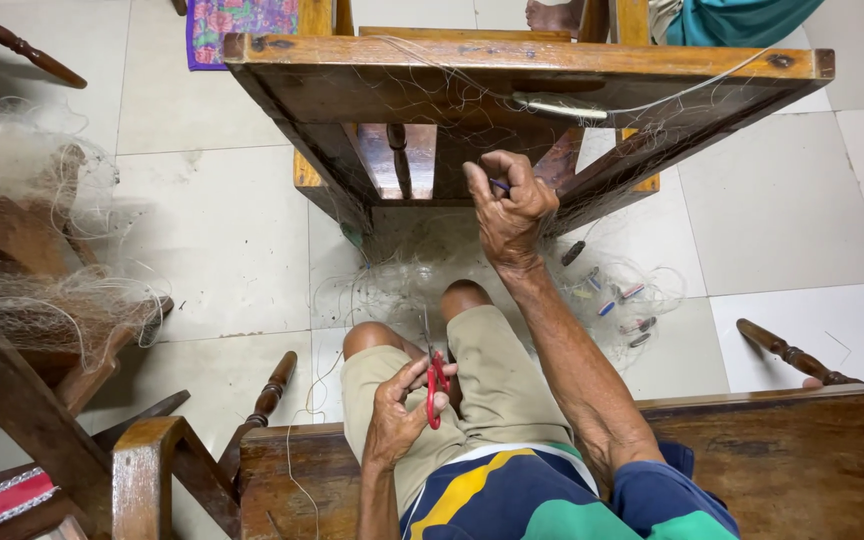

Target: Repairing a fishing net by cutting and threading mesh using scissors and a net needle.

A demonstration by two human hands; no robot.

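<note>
Left hand [402,410] closed around red-handled scissors [435,385], resting at the lap. Right hand [512,210] raised, pinching fine net [472,110] strung over the wooden chair frame [522,65]. Netting draped, floats [617,300] on the floor; mending judged midway, much loose mesh left.

Seated figure, viewed from above. Right arm extended forward and up from the shoulder, elbow nearly straight, forearm bare. Right hand [509,205] raised, back of the hand toward the viewer, fingers curled inward with thumb and forefinger pinched together. Left arm bent close to the torso, forearm rising from the lower edge of the view. Left hand [399,410] rests over the lap, fingers flexed in a closed grip, thumb uppermost. Both knees bare, slightly apart.
</note>
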